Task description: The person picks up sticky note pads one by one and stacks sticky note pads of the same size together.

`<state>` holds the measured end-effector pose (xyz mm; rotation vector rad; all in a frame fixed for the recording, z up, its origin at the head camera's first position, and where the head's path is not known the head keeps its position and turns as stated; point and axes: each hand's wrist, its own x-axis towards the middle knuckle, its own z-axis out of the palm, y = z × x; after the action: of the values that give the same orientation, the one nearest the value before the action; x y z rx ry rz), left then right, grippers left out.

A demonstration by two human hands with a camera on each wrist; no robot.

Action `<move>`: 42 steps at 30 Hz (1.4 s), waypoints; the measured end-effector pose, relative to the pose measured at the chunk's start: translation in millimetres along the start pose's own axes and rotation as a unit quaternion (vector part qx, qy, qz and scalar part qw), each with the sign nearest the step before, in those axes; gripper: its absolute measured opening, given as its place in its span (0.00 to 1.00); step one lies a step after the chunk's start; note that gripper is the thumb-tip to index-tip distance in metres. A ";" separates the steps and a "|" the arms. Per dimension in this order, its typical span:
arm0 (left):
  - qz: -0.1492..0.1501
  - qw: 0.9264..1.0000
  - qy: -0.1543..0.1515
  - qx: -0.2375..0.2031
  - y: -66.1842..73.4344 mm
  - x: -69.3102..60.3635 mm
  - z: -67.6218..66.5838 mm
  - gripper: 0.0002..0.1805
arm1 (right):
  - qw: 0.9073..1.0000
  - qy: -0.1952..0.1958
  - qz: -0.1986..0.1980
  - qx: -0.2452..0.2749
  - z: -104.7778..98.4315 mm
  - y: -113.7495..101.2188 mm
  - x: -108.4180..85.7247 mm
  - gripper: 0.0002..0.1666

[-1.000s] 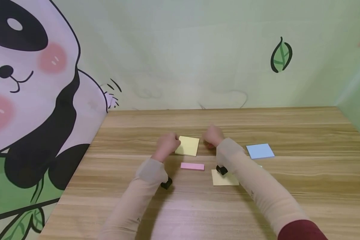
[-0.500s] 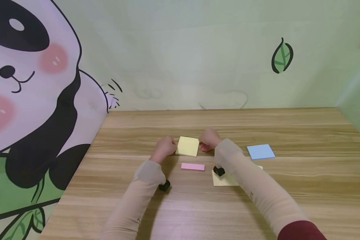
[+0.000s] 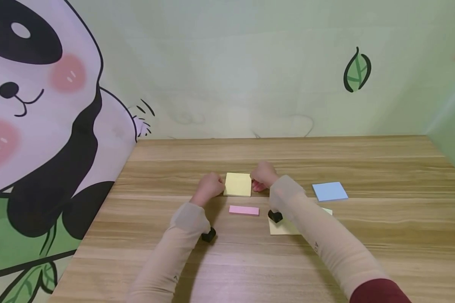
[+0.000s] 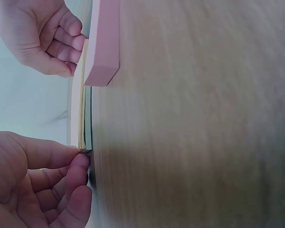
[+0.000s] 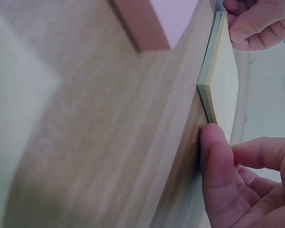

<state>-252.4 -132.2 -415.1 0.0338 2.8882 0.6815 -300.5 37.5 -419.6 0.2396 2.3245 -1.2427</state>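
A square yellow note pad [image 3: 237, 184] lies on the table between the two hands, a green layer [image 4: 88, 118] showing beneath it in the left wrist view. Its left edge is pinched between thumb and index finger of my left hand [image 3: 209, 187]. At the opposite edge, my right hand [image 3: 264, 175] has thumb and forefinger on the pad, the other fingers curled; the right wrist view shows these fingertips [image 5: 213, 137] at its side. Nearer the body is a narrow pink pad [image 3: 244, 210], touched by neither hand.
To the right on the wooden table [image 3: 242, 269] lies a blue pad [image 3: 330, 191]. A pale yellow sheet or pad [image 3: 282, 227] is partly under the right forearm, with a pale green corner [image 3: 327, 211] showing beyond the sleeve. A panda-printed wall covering borders the table.
My right hand has come left against the yellow pad's right edge. The pad has turned slightly and sits straighter, and my left hand has shifted a little left and down.
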 end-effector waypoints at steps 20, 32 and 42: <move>-0.015 1.000 0.023 -0.003 5.2 5.7 3.4 0.19 | 1.000 0.009 -0.023 0.006 0.5 2.6 6.4 0.08; -0.015 1.000 0.025 -0.010 6.2 5.9 4.4 0.18 | 0.999 0.013 -0.027 0.012 0.8 2.7 4.8 0.10; -0.001 1.000 0.021 -0.005 1.3 0.5 5.7 0.17 | 0.999 -0.010 -0.023 0.029 -0.9 6.8 -4.4 0.05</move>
<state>-251.9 -128.4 -419.6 0.0148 2.9240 0.7029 -294.5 42.5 -421.9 0.1933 2.2904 -1.3309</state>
